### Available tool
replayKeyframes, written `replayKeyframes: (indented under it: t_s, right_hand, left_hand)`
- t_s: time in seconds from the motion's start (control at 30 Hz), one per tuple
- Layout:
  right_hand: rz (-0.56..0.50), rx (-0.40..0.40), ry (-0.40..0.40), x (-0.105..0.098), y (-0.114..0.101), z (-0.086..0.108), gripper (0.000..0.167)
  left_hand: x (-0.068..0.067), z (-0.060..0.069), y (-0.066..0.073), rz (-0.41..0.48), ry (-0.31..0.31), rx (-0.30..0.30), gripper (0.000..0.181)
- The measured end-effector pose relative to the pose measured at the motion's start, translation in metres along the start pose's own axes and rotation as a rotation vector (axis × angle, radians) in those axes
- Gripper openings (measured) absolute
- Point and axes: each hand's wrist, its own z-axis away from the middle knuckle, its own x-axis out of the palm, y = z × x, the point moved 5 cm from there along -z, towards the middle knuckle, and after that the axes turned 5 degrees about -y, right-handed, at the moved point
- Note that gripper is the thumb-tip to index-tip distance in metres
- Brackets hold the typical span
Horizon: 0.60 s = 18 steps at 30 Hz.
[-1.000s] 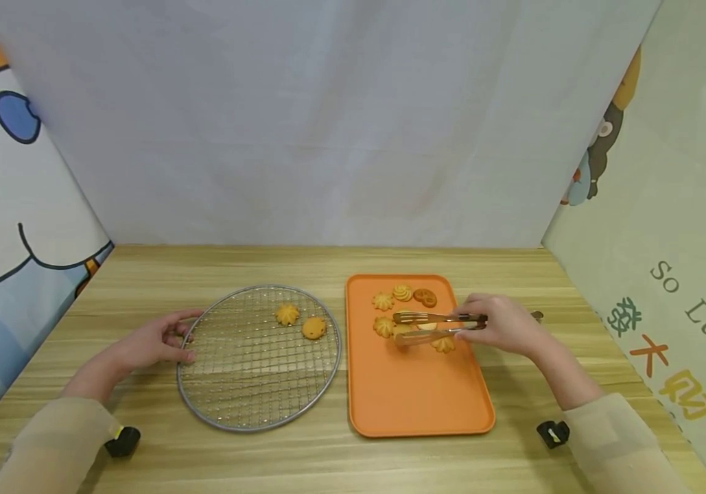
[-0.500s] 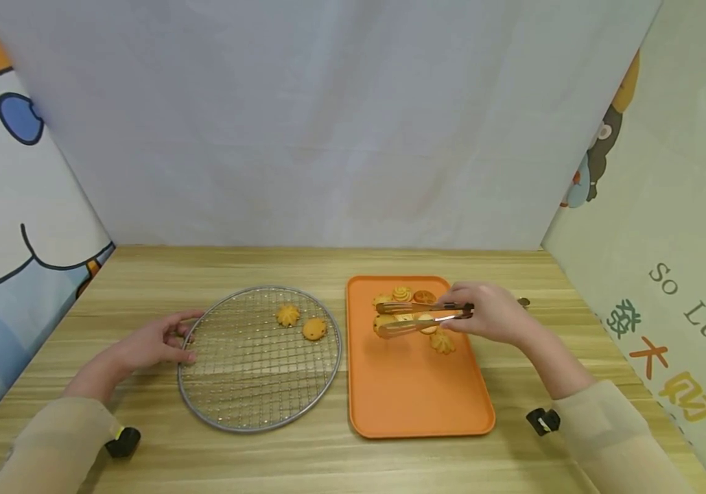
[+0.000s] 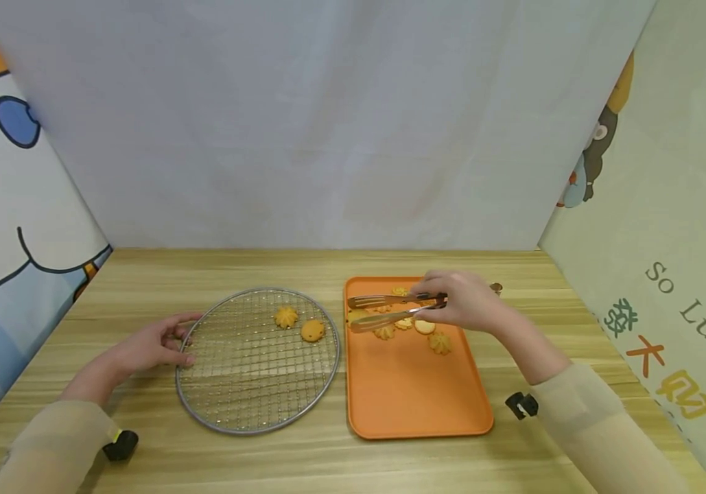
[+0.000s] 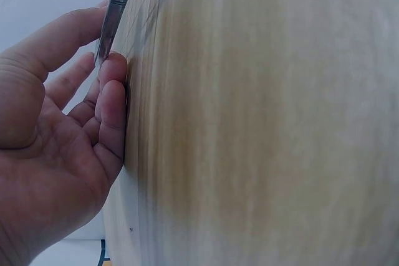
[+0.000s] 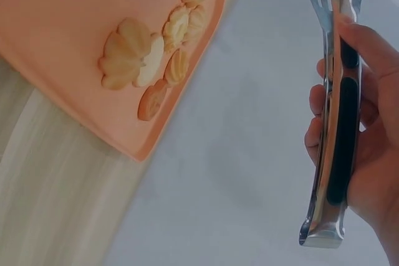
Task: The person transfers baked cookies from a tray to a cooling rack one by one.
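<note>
Over the orange tray (image 3: 414, 405), the right hand (image 3: 460, 300) grips tongs (image 5: 343, 141), best squeezed gently lest cookies (image 3: 440, 344) crack; left of it, the left hand (image 3: 150, 348) grips the wire rack (image 3: 248, 370).

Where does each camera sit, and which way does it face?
Head: on the head, facing forward and down at rack and tray; left hand, right hand and sleeves show.
Left wrist: on that wrist, facing table and rack's rim; left hand shows, palm visible.
Right wrist: on that wrist, facing tongs, tray, cookies; right hand shows.
Head and right wrist share tongs and tray.
</note>
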Motion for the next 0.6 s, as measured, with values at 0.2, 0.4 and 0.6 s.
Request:
replayKeyframes:
  t_s: [0.2,0.4,0.6]
  right_hand:
    - [0.022,-0.038,0.026,0.003,-0.009,-0.011,0.032]
    - [0.028,-0.035,0.028,0.012,-0.017,-0.019,0.029]
    - [0.011,-0.020,0.012,0.024,-0.025,-0.023,0.030]
  left_hand:
    - [0.000,0.000,-0.001,0.000,0.003,0.004,0.090]
    - [0.000,0.001,-0.001,0.010,0.002,0.005,0.091]
    - [0.001,0.001,0.000,0.005,0.004,-0.001,0.091]
